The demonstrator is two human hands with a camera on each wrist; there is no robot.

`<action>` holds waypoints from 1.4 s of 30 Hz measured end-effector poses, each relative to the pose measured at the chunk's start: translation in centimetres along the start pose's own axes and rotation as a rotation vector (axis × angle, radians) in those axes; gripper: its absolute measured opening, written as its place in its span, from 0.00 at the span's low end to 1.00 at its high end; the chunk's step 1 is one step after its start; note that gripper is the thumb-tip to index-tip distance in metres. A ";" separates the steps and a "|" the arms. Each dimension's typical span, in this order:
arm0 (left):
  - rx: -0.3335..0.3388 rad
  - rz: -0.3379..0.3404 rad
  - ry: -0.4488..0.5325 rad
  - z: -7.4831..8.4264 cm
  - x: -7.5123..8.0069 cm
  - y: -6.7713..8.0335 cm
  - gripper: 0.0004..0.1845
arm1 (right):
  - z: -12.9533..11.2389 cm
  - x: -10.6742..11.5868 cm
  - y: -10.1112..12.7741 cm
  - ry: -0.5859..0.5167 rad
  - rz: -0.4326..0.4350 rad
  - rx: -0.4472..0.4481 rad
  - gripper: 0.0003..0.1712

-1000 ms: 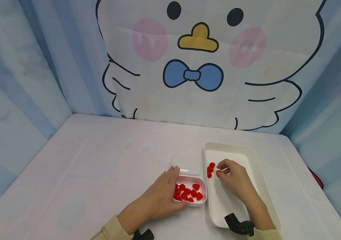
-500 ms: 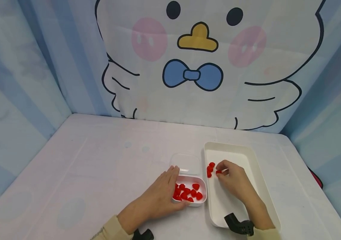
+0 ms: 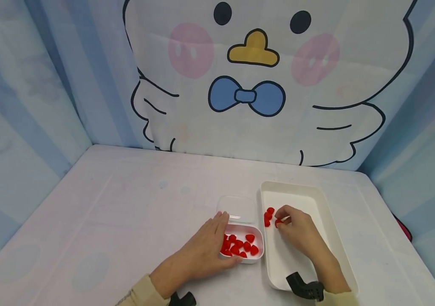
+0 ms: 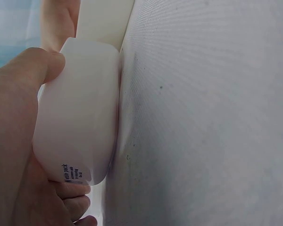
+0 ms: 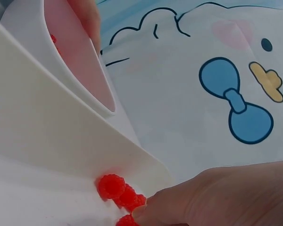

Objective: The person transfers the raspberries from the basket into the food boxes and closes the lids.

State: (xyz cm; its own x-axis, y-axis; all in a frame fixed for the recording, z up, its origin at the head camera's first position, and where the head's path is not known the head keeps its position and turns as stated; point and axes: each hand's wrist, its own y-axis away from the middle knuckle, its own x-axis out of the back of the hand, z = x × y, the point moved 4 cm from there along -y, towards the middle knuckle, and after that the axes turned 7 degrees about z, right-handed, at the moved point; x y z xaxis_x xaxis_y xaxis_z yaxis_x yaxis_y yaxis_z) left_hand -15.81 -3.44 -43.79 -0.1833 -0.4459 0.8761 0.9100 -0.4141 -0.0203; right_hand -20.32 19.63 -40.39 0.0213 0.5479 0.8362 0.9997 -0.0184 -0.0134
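My left hand (image 3: pixel 206 248) holds a small white plastic tub (image 3: pixel 257 259) on its left side, its thumb (image 4: pixel 54 66) on the tub's near wall. Several red raspberries (image 3: pixel 247 246) lie inside the tub. Over the white tray (image 3: pixel 298 263) on the right, my right hand (image 3: pixel 299 227) pinches one raspberry (image 5: pixel 126 221) between thumb and fingertips. Close by, several more raspberries (image 3: pixel 268 216) rest against the tray's left wall; the right wrist view shows their bumpy surface (image 5: pixel 111 186). My left fingers hide part of the tub's left end.
A clear plastic lid (image 3: pixel 236 208) lies just behind the tub. The tray's left wall stands close beside the tub. A printed cloth backdrop (image 3: pixel 240 131) rises behind the table, and striped curtains (image 3: pixel 22 127) hang at the sides.
The raspberry in my right fingertips has turned and shifted very slightly down and left. My left hand, the tub and the tray stay where they were.
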 end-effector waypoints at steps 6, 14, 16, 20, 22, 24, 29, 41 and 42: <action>-0.002 0.003 -0.008 0.0 0.1 0.0 0.56 | 0.0 0.0 -0.2 0.001 -0.018 0.020 0.11; 0.006 -0.005 -0.016 0.0 0.1 -0.1 0.56 | 0.0 -0.1 -0.1 0.011 -0.024 0.060 0.10; 0.006 -0.004 -0.017 0.0 0.1 0.0 0.56 | -0.1 -0.1 -0.1 0.012 -0.024 0.077 0.10; 0.005 0.000 -0.019 0.0 0.1 0.0 0.56 | -0.1 -0.2 0.0 0.013 -0.030 0.082 0.10; 0.008 -0.002 -0.018 0.0 0.1 0.0 0.56 | -0.1 -0.2 -0.1 0.009 -0.033 0.086 0.10; 0.013 -0.007 -0.013 -0.1 0.1 0.0 0.56 | -0.1 -0.2 0.0 0.005 -0.034 0.092 0.10; 0.018 -0.013 -0.015 0.0 0.1 0.0 0.56 | -0.3 0.0 0.1 0.006 -0.021 0.112 0.10; -0.008 -0.008 -0.013 0.0 0.1 0.0 0.55 | -1.6 0.7 0.5 -0.030 0.016 0.110 0.09; -0.011 -0.007 -0.012 0.0 0.1 0.0 0.54 | -1.8 0.8 0.6 -0.036 0.018 0.116 0.09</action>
State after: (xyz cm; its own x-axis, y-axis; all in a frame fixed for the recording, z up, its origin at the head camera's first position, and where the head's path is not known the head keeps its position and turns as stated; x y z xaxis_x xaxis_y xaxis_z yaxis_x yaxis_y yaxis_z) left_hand -15.84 -3.49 -43.67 -0.1851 -0.4333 0.8820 0.9045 -0.4261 -0.0195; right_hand -19.75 18.58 -38.76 0.0378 0.5785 0.8148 0.9933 0.0672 -0.0938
